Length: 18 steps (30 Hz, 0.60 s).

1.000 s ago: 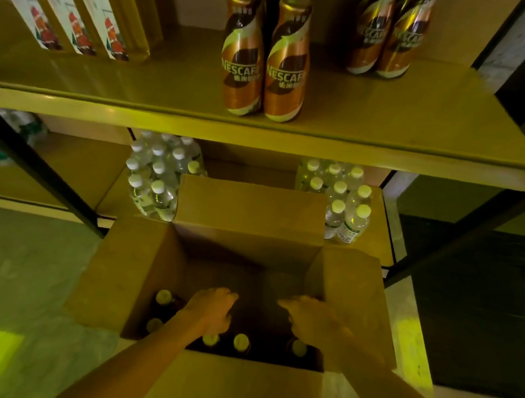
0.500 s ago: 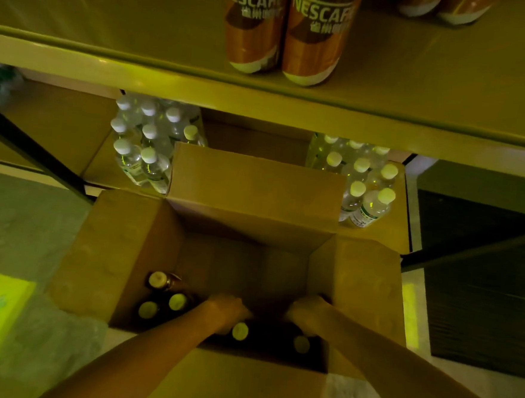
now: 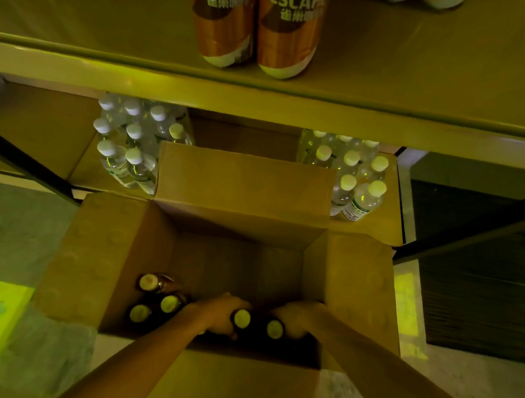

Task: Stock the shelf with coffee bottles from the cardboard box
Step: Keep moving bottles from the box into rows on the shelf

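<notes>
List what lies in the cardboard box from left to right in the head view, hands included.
Near-left bottle → next bottle → left hand → left-hand bottle → right-hand bottle → right hand. The bottle behind the first two overlaps them, so it is left out.

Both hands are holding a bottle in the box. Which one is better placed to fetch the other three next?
Left, probably. The left hand sits just beside the three loose bottles at the box's left side; the right hand would have to cross over it.
</notes>
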{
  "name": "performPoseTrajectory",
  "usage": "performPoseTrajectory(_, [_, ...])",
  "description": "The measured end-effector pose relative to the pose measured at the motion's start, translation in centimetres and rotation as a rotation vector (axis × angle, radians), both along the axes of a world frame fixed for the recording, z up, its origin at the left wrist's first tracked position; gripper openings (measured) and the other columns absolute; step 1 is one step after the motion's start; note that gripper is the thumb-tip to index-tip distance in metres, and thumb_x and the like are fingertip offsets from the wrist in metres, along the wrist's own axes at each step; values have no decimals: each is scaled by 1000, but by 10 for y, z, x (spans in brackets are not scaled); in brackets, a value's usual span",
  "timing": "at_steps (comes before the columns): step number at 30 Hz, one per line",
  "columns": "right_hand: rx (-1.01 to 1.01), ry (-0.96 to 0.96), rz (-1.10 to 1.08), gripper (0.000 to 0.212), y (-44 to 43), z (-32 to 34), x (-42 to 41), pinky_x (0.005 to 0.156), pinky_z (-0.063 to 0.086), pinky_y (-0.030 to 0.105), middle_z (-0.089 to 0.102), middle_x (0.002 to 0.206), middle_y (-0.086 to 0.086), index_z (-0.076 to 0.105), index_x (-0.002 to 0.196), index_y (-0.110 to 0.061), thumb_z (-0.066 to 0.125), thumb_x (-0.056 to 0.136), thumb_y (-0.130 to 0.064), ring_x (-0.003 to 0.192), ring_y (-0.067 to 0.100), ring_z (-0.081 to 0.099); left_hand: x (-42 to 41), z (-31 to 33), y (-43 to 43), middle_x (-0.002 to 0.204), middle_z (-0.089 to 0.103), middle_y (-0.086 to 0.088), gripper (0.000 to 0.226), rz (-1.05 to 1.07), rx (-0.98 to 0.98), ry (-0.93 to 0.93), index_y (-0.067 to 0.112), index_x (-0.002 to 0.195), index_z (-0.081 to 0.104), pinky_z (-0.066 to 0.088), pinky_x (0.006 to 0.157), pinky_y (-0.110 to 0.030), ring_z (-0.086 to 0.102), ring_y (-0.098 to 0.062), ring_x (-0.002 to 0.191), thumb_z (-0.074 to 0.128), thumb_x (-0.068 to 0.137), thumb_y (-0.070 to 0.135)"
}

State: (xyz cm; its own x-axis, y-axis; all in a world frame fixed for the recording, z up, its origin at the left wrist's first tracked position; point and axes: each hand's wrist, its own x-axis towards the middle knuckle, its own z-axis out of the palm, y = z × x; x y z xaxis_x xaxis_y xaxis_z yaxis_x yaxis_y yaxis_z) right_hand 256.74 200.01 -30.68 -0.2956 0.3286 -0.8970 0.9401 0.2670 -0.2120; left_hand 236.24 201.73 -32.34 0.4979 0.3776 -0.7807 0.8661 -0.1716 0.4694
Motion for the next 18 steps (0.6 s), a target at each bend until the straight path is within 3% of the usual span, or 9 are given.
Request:
performPoseTrajectory(3, [64,107,-154,49,3,20,0,102,45,44,54,140,11,45,141,-21,60,95,-26,125,32,54,-1,16,3,140,57,4,78,183,57,-79,41,137,51,45,107,-39,50,-18,132,83,68,29])
performPoseTrajectory(7, [155,269,-479,63,12,68,6,92,52,39,62,130,5,45,139,-29,72,84,-43,113,27,62,1,70,11,123,68,15,64,371,184,-227,39,126,61,49,98,-26,60,-3,116,84,68,26])
performPoseTrajectory(10, [204,403,-773,59,-1,112,34,80,52,43,66,100,12,58,112,-19,72,75,-63,96,31,66,5,117,15,103,73,20,45,493,253,-345,38,107,69,53,94,-30,65,6,99,85,66,28])
performPoseTrajectory(12, [277,483,-975,55,-9,151,46,77,53,33,62,84,-2,60,92,-26,71,67,-74,90,24,65,11,147,17,96,74,20,38,570,267,-465,37,98,70,54,93,-34,67,7,94,86,66,24])
performPoseTrajectory(14, [412,599,-961,25,-6,190,50,69,49,15,63,80,-13,56,85,-40,73,79,-56,82,5,64,18,175,19,105,75,18,49,660,251,-601,38,106,70,51,100,-37,67,1,104,88,65,19])
performPoseTrajectory(15, [470,670,-956,16,-3,208,51,70,50,14,67,82,-13,60,87,-41,74,83,-46,83,0,64,22,189,20,111,74,14,57,718,230,-672,35,113,69,49,104,-40,67,-4,109,90,63,16])
performPoseTrajectory(18, [500,886,-1029,25,-3,252,63,91,51,24,73,105,-15,67,110,-31,74,86,-33,102,-1,66,38,234,22,116,74,2,65,796,225,-863,21,119,68,47,105,-47,68,-16,113,91,59,25])
